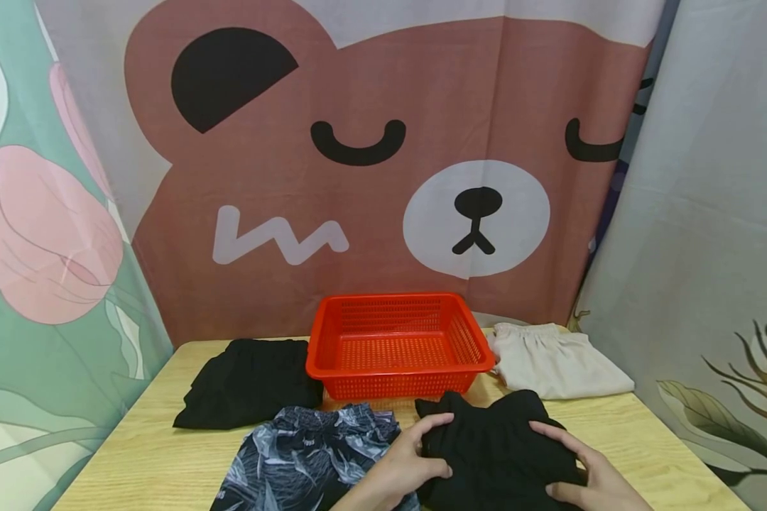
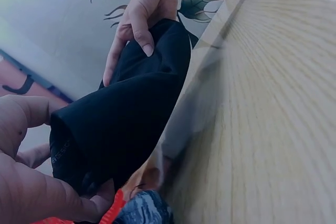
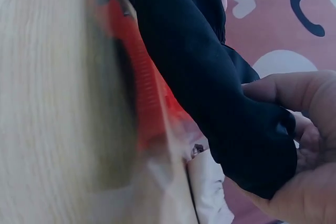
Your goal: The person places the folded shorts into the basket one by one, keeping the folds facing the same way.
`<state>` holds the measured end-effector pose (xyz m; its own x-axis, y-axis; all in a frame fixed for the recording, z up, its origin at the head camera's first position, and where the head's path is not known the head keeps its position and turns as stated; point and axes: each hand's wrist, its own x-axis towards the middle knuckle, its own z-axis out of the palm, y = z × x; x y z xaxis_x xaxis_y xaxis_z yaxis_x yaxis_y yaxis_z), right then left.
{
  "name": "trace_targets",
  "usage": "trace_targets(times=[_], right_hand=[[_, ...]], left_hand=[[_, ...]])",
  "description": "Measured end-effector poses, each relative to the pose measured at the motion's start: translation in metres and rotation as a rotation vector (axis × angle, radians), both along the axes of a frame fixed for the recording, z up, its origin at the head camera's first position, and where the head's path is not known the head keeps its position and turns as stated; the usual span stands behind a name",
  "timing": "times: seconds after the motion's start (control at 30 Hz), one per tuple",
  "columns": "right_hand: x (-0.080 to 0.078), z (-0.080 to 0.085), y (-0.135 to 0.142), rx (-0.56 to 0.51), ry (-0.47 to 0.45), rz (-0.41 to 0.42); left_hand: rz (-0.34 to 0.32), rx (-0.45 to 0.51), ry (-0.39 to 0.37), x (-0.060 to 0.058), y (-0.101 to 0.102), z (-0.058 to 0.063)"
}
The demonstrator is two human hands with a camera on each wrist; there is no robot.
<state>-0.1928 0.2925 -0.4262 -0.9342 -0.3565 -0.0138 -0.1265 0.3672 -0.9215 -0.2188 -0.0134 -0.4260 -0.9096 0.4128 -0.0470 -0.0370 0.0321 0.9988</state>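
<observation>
A black garment point(image 1: 495, 454) with a gathered waist, folded into a bundle, is at the front of the table. My left hand point(image 1: 405, 461) grips its left side, the thumb and fingers spread along the edge. On the opposite side, my right hand point(image 1: 591, 472) holds the right edge. The left wrist view shows the cloth point(image 2: 121, 124) stretched between both hands, its near end folded open between left thumb and fingers. In the right wrist view, the right thumb and fingers pinch the other end of the cloth point(image 3: 210, 87). Dark printed shorts point(image 1: 313, 454) lie beside the left hand.
A red plastic basket point(image 1: 399, 383) stands behind the garments, with nothing inside. Another folded black garment point(image 1: 252, 383) lies to its left, and a folded cream garment point(image 1: 559, 362) to its right. Patterned curtains point(image 1: 371, 191) hang close behind the wooden table point(image 1: 652, 454).
</observation>
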Motion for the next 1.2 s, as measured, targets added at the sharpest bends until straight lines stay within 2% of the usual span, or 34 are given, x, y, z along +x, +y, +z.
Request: trace_targets(times=[0.17,0.3,0.5,0.77,1.03,1.2], right_hand=[[0.004,0.008,-0.002,0.074,0.010,-0.075],[0.007,0.014,-0.005,0.071,0.030,-0.075],[0.012,0.025,-0.008,0.055,0.048,-0.079],[0.017,0.043,-0.016,0.128,0.044,-0.183],[0.018,0.052,-0.019,0.028,0.065,-0.116],[0.016,0.058,-0.026,-0.014,0.056,-0.109]], left_hand=[[-0.034,0.051,0.014,0.005,-0.004,0.005],[-0.064,0.101,0.007,0.008,-0.009,0.011],[-0.077,0.101,0.011,0.012,-0.015,0.021],[-0.104,0.131,0.015,0.010,-0.022,0.031],[-0.126,0.171,0.035,0.007,-0.029,0.040],[-0.127,0.198,0.061,0.006,-0.036,0.045]])
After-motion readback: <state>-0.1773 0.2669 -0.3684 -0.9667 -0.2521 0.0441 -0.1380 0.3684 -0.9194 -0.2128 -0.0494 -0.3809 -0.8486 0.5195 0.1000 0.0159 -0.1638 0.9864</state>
